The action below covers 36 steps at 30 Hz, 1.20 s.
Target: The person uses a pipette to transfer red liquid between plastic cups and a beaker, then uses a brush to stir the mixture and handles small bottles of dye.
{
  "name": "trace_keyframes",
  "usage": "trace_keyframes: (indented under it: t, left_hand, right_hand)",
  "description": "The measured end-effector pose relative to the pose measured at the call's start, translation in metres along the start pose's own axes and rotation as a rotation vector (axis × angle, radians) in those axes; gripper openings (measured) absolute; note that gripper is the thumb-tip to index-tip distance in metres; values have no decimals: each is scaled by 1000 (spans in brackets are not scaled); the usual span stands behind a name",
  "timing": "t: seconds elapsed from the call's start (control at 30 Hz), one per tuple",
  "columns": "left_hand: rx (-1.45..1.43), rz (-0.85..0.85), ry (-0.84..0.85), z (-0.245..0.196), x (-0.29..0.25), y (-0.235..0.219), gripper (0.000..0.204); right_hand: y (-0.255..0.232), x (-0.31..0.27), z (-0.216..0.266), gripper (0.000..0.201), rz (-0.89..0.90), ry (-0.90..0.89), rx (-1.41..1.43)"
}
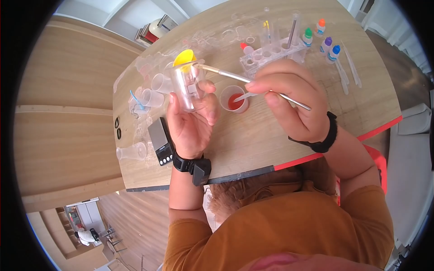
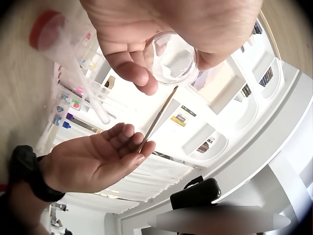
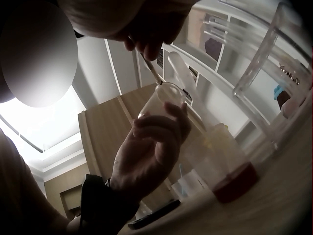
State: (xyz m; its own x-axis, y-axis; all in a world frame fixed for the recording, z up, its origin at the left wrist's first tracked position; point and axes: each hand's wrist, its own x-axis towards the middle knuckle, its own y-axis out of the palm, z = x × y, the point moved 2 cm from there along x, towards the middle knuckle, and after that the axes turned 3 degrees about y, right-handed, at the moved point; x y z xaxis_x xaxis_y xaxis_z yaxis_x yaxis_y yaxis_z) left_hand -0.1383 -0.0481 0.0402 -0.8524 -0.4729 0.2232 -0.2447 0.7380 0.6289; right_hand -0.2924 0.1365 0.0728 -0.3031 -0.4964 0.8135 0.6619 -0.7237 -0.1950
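Observation:
My left hand (image 1: 192,128) holds a clear beaker (image 1: 187,92) above the table, fingers and thumb round its side. A yellow funnel-like piece (image 1: 184,57) shows at or behind the rim; I cannot tell which. My right hand (image 1: 296,97) pinches a thin silver rod (image 1: 235,77), its far end at the beaker's rim. In the left wrist view, the rod (image 2: 159,117) points up towards the beaker's base (image 2: 173,58). Below the hands, a cup (image 1: 242,108) of red liquid (image 1: 234,101) stands with a white stick (image 1: 245,96) leaning in it.
A clear tube rack (image 1: 271,58) stands beyond the cup, with dropper bottles (image 1: 333,53) to its right and plastic strips (image 1: 350,63) near them. At the left are a black scale (image 1: 159,137), several clear cups (image 1: 153,98) and a fallen flask-like vessel (image 1: 131,151).

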Motion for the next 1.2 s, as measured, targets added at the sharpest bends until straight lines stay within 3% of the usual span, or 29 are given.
trace_keyframes:
  t: [0.23, 0.43, 0.5, 0.6, 0.8, 1.0, 1.1, 1.2]
  left_hand:
    - [6, 3, 10, 2, 0, 0, 68]
    - [59, 37, 32, 4, 1, 0, 65]
    - [57, 67, 35, 4, 1, 2, 64]
    - [71, -43, 29, 2, -1, 3, 64]
    - [129, 89, 68, 5, 0, -2, 56]
    - [148, 7, 58, 3, 1, -2, 53]
    - [118, 66, 64, 4, 1, -2, 53]
    - [117, 105, 80, 4, 0, -1, 52]
  right_hand:
    - [-1, 1, 3, 20, 99, -37, 88]
    - [0, 3, 4, 18, -18, 28, 93]
    - [0, 2, 2, 19, 32, -7, 104]
    - [-1, 1, 8, 18, 154, -69, 57]
    - [1, 1, 2, 18, 11, 13, 60]
    - [-1, 0, 7, 20, 138, -65, 12]
    - [-1, 2, 5, 22, 21, -5, 9]
    - [0, 1, 3, 23, 33, 22, 44]
